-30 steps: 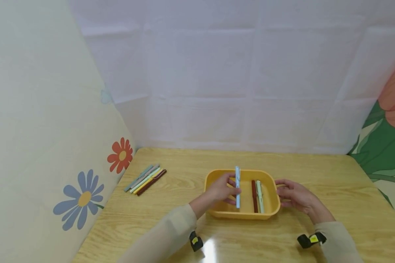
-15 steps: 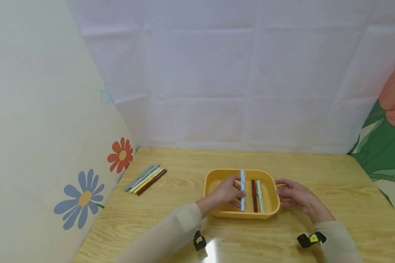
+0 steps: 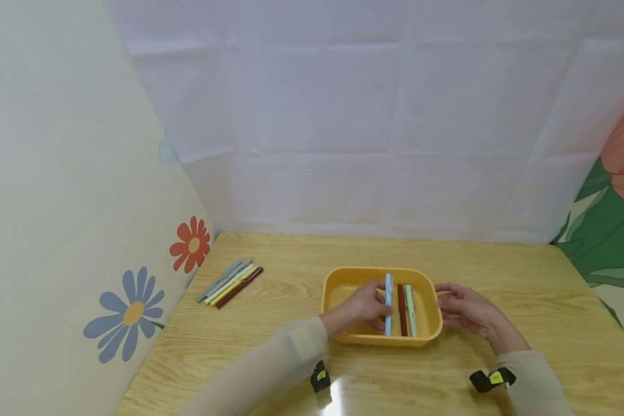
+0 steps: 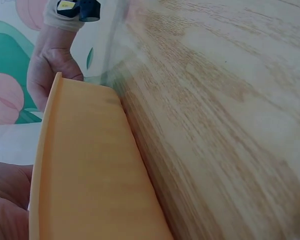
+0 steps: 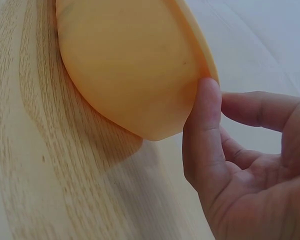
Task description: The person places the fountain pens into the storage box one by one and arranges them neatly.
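Note:
In the head view a yellow tray (image 3: 381,341) holds a dark red pen (image 3: 402,311) and a pale green pen (image 3: 411,312) side by side. My left hand (image 3: 363,307) reaches over its left part and pinches a light blue pen (image 3: 388,300), upright in the view, just left of the red one. At the tray's right end my right hand (image 3: 468,311) holds the rim; in the right wrist view the thumb of that hand (image 5: 250,160) lies against the outer wall of the tray (image 5: 125,65). The left wrist view shows the tray's side (image 4: 90,165), its inside hidden.
Several pens (image 3: 230,284) in grey, green, yellow and dark red lie slanted together on the wooden table (image 3: 270,358), at its left side. A white cloth (image 3: 343,127) hangs behind the table, and flower-printed sheets stand left and right.
My left hand has moved rightward inside the tray with the light blue pen, bringing it close to the dark red pen. My right hand has stayed on the rim.

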`<state>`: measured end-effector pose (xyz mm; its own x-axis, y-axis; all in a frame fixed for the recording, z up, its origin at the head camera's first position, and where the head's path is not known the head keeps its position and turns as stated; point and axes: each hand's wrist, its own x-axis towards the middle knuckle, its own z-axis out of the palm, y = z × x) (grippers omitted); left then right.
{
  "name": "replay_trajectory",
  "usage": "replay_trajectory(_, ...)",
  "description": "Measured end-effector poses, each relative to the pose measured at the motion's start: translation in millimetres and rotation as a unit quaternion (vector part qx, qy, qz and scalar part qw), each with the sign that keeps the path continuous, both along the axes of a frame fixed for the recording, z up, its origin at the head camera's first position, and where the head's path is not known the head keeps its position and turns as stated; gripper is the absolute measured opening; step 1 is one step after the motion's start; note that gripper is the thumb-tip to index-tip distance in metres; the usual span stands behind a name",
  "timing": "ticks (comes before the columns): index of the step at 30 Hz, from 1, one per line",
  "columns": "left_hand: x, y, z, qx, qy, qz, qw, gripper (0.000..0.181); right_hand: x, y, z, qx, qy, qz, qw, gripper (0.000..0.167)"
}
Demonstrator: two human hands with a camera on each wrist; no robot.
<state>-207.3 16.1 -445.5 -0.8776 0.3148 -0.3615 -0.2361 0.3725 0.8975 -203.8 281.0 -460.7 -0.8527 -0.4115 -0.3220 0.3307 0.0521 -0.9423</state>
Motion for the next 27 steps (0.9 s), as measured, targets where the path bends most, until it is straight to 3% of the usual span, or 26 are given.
replay_trajectory(15, -1.6, 6.3, -7.4, -0.013, -0.004, 0.005, 0.9999, 0.052, -0.5, 0.3, -2.3, 0.005, 0.001, -0.003, 1.0, 0.056)
replay_trajectory(27, -0.5, 13.0, -15.3, -0.016, -0.004, 0.005, 0.9998, 0.041, 0.1, 1.0, -3.6, -0.024, 0.01, 0.011, 0.9996, 0.048)
